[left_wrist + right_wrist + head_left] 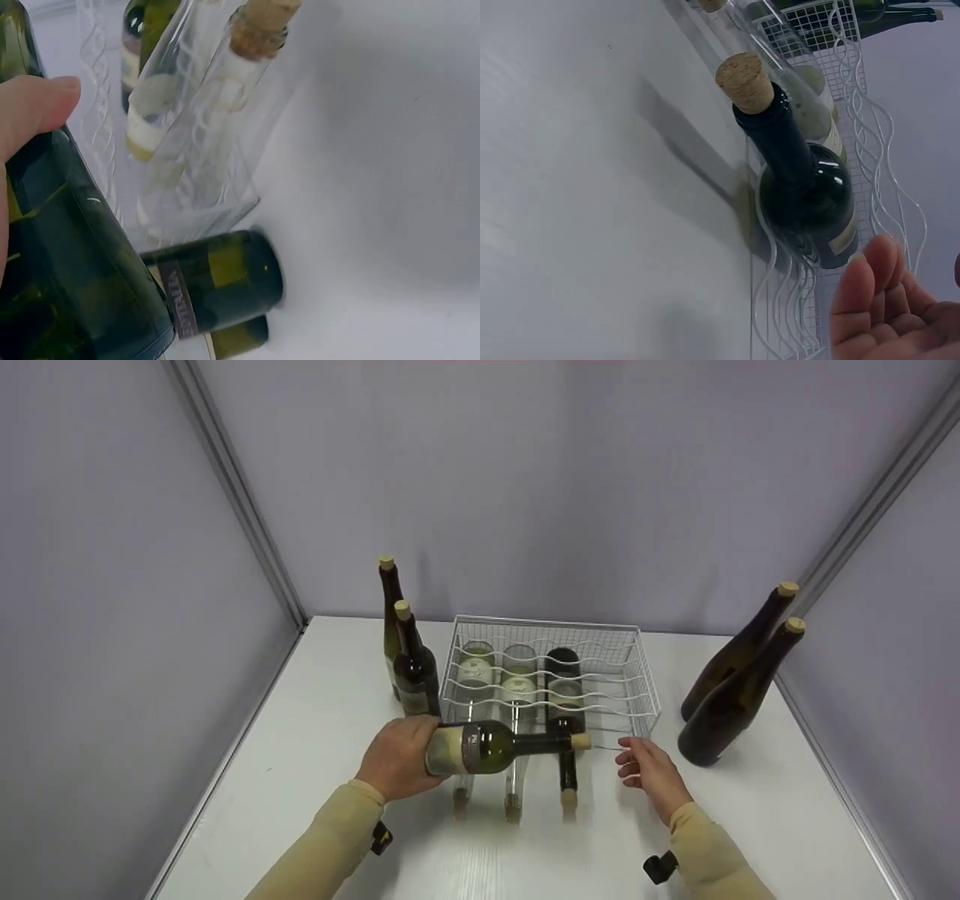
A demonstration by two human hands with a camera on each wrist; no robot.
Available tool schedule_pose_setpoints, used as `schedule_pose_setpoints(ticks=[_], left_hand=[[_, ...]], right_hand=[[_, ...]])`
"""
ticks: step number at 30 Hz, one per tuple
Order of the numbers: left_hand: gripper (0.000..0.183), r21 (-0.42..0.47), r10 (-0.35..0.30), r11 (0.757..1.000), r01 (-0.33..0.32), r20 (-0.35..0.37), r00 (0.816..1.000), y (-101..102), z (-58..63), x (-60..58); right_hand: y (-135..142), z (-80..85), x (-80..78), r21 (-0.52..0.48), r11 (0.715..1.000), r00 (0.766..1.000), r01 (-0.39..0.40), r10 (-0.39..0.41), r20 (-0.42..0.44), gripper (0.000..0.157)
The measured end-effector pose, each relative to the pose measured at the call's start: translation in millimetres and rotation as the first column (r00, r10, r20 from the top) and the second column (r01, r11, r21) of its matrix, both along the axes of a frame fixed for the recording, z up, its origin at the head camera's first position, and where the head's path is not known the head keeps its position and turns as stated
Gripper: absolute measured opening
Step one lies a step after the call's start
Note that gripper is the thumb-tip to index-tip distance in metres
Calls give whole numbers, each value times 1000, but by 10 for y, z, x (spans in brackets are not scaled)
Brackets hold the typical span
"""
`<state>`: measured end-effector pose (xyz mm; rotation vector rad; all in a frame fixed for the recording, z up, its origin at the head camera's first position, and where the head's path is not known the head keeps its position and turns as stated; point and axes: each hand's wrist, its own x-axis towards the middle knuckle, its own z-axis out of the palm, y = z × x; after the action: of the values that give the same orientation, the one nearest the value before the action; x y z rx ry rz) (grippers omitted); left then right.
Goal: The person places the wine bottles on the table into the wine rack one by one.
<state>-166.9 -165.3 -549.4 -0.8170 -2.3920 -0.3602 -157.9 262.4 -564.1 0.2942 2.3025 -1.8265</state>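
My left hand (pixel 401 757) grips the lower body of a green wine bottle (pixel 491 748), which lies level across the air with its cork (pixel 580 742) toward the right. Thumb (pixel 49 105) and glass show close up in the left wrist view. Behind it sits a white wire rack (pixel 646 690) with wavy supports. A dark wine bottle (pixel 564 667) and two clear bottles (pixel 475 669) (pixel 518 684) lie in the rack, necks toward me. Just right of the held bottle's cork, my right hand (pixel 652 772) has loosely bent fingers and holds nothing.
Two dark corked bottles (pixel 391 622) (pixel 417 671) stand left of the rack. Two more dark bottles (pixel 739 652) (pixel 739 701) stand to its right. The white tabletop (pixel 285 735) is bounded by pale panels (pixel 525 495) at the back and sides.
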Motion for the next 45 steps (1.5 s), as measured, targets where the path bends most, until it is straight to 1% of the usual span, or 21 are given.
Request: schedule_pose_setpoints(ticks=[5, 8, 11, 13, 15, 16, 17, 19, 21, 23, 27, 28, 30, 33, 35, 37, 40, 43, 45], left_hand=[[75, -86, -30, 996, 28, -24, 999, 137, 29, 1], [77, -137, -45, 990, 40, -34, 998, 217, 32, -8], [80, -188, -58, 981, 45, -63, 996, 296, 17, -27], [81, -215, -71, 975, 50, -90, 993, 353, 4, -39], [81, -236, -83, 970, 56, -105, 991, 411, -1, -43], [82, -245, -88, 968, 59, -109, 990, 437, 0, -45], [84, -252, -93, 966, 61, -115, 989, 460, 2, -47], [86, -265, -103, 962, 67, -125, 987, 499, 5, -47], [90, -278, -110, 958, 66, -146, 983, 521, 10, -47], [88, -295, -118, 953, 62, -176, 977, 536, 17, -50], [62, -318, -138, 946, 59, -231, 963, 575, 35, -76], [55, -322, -142, 945, 60, -240, 960, 587, 39, -81], [45, -330, -148, 942, 60, -248, 957, 617, 48, -89], [41, -345, -146, 937, 55, -243, 959, 654, 56, -84], [41, -357, -143, 933, 53, -231, 962, 673, 62, -78], [43, -364, -144, 930, 55, -221, 965, 689, 67, -73], [44, -376, -148, 925, 58, -216, 965, 713, 71, -74], [46, -385, -148, 921, 54, -220, 964, 730, 69, -80], [47, -394, -146, 918, 48, -224, 964, 740, 66, -87]], right_hand=[[-46, 134, -35, -43, 999, 999, -17, 15, -37, 50], [-83, 214, -38, -53, 998, 998, -46, 44, -43, 48], [-130, 276, -28, -59, 993, 994, -103, 101, -36, 47], [-165, 304, -13, -64, 983, 985, -173, 172, -34, 50], [-195, 305, 9, -74, 959, 962, -272, 270, -32, 55], [-208, 304, 19, -81, 942, 945, -327, 325, -32, 58], [-217, 300, 29, -88, 921, 925, -381, 380, -28, 59], [-226, 281, 49, -106, 871, 877, -479, 481, -9, 61], [-230, 260, 60, -153, 826, 836, -542, 549, 1, 61], [-240, 248, 67, -205, 790, 805, -578, 593, 15, 61], [-281, 252, 68, -292, 730, 760, -618, 649, 16, 60], [-291, 256, 68, -301, 717, 748, -629, 663, 17, 59], [-307, 258, 67, -311, 686, 717, -657, 697, 22, 56], [-315, 247, 63, -303, 644, 666, -702, 745, 41, 51], [-315, 234, 64, -286, 625, 640, -726, 767, 50, 48], [-314, 223, 67, -270, 611, 619, -744, 783, 65, 46], [-318, 212, 77, -242, 599, 595, -763, 798, 96, 45], [-332, 214, 83, -189, 600, 584, -777, 800, 138, 44], [-346, 219, 82, -145, 604, 585, -783, 796, 155, 42]])
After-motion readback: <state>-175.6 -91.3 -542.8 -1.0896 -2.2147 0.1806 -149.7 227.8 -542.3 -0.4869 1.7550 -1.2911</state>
